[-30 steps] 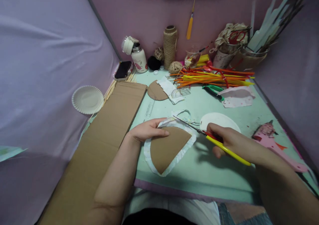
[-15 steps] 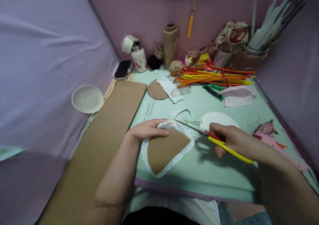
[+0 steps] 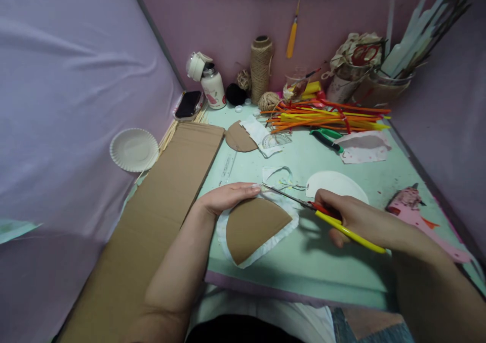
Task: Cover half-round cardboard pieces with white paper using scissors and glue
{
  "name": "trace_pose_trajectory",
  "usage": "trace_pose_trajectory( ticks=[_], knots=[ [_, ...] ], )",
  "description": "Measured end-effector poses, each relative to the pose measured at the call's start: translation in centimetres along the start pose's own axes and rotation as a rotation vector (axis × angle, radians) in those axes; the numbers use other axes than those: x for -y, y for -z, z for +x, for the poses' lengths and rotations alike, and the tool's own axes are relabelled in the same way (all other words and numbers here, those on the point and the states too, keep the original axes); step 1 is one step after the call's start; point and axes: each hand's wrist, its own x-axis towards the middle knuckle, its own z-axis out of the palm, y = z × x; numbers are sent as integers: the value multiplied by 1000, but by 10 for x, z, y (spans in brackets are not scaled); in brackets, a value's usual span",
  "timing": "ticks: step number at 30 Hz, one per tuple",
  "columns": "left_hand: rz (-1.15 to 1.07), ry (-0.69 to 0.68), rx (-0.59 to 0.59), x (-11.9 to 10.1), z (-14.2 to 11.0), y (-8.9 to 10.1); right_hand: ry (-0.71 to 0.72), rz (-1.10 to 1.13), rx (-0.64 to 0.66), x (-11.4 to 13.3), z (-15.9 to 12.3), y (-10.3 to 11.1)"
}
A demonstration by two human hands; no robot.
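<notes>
A fan-shaped brown cardboard piece [image 3: 258, 226] lies on a larger piece of white fabric [image 3: 261, 254], which shows as a border around it. At the fabric's upper edge my left hand [image 3: 233, 196] is closed, thumb and fingers pinching the border. My right hand [image 3: 341, 216] grips scissors [image 3: 326, 216] with yellow and red handles. Their blades point left, and the tips reach the fabric edge right beside my left fingertips. Whether the blades are parted there is hard to see. Just behind the blades lie thin scraps [image 3: 283, 176] and a white half-round piece [image 3: 337, 185].
A long cardboard sheet [image 3: 167, 196] runs along the left, near a paper plate [image 3: 134, 151]. Toward the back lie a cardboard disc [image 3: 241, 136], a protractor [image 3: 276, 139], pliers [image 3: 326, 139] and bundled orange and yellow sticks [image 3: 322, 116]. A pink glue gun [image 3: 421, 221] rests at right.
My left thumb has moved off the cardboard up to the fabric border, near the scissor tips. The scissors stay at nearly the same spot, and the view has shifted slightly.
</notes>
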Motion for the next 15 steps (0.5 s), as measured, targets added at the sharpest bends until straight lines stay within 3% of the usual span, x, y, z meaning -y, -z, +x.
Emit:
trace_pose_trajectory(
  ticks=[7,12,15],
  knots=[
    [178,-27,48,-4,3,0,-8,-24,45,-2,0,-2],
    [223,-49,8,-5,2,-1,8,-38,21,-2,-1,-2],
    [210,-20,53,-6,1,-2,7,-29,26,-1,-2,-2]
  ],
)
